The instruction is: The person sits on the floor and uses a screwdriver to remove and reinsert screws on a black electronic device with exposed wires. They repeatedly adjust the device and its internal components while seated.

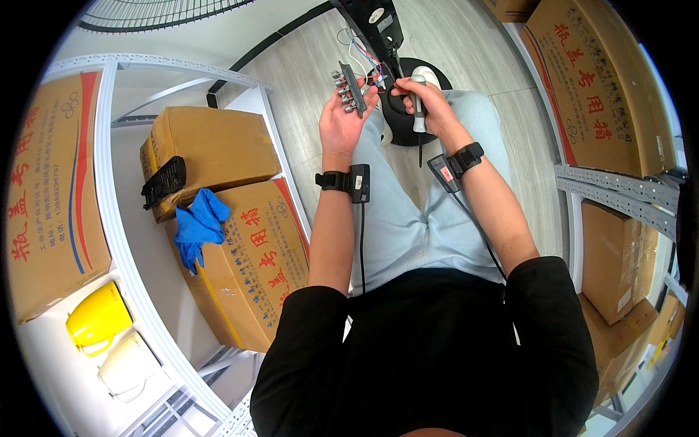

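On its upturned palm, my left hand [341, 132] holds a dark holder strip [354, 91] with several grey metal sockets or bits along it; its fingers curl behind the strip. My right hand [438, 111] is closed round the grey handle of a screwdriver [419, 116], whose dark shaft points back toward my lap. Just beyond both hands stands a black upright housing [373, 30], with loose coloured wires [362, 57] hanging out of it. Below it a round black base [397, 135] rests on the floor, partly hidden by my hands and legs.
Shelving with cardboard boxes [218, 138] stands at left, holding a blue cloth [200, 222], a black slotted part [165, 180], a yellow mug [100, 318] and a white mug [129, 366]. More boxes [582, 87] fill the right shelves. A wire fan guard [160, 16] is at the far left.
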The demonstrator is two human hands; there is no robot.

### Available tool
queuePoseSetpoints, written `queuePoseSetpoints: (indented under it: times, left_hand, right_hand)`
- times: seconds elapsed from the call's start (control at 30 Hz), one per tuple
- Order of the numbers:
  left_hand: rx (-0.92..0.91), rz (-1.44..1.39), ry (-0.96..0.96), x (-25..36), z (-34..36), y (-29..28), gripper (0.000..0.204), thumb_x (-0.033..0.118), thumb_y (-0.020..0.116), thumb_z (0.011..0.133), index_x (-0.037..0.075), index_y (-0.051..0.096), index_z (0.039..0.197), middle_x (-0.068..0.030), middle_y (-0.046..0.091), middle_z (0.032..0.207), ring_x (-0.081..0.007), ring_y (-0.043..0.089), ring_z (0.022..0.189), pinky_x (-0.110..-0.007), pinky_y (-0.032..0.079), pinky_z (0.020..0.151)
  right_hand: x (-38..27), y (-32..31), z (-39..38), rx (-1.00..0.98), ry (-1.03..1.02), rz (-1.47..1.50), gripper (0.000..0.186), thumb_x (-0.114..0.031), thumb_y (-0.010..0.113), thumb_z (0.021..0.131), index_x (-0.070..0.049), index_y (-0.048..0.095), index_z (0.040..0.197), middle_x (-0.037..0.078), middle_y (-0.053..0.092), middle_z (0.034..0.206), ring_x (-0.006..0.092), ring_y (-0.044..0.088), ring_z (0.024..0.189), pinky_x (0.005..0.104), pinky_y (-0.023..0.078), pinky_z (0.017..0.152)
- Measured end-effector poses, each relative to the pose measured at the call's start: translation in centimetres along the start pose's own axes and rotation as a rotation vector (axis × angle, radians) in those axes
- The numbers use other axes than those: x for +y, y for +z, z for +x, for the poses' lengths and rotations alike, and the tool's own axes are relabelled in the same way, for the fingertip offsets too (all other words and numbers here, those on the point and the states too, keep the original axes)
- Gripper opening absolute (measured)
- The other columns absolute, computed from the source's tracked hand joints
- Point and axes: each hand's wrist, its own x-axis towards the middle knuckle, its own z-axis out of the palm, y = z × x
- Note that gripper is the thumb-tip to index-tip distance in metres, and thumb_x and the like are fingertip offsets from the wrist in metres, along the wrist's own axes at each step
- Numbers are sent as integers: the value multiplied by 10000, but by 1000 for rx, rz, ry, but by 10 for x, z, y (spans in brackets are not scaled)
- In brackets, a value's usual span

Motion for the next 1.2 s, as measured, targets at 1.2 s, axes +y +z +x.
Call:
queuePoseSetpoints:
  times: [1.2]
  left_hand:
    - [71, 81, 16, -3, 2, -8, 407, 245, 342, 1037, -10, 410, 1347, -222, 476, 1364, -456, 471, 1233, -567, 379, 1065]
  right_hand:
    - [2, -3, 2, 17, 23, 12, 240, -232, 691, 861, -29, 653, 982, 48, 689, 857, 57, 526, 620, 198, 421, 523]
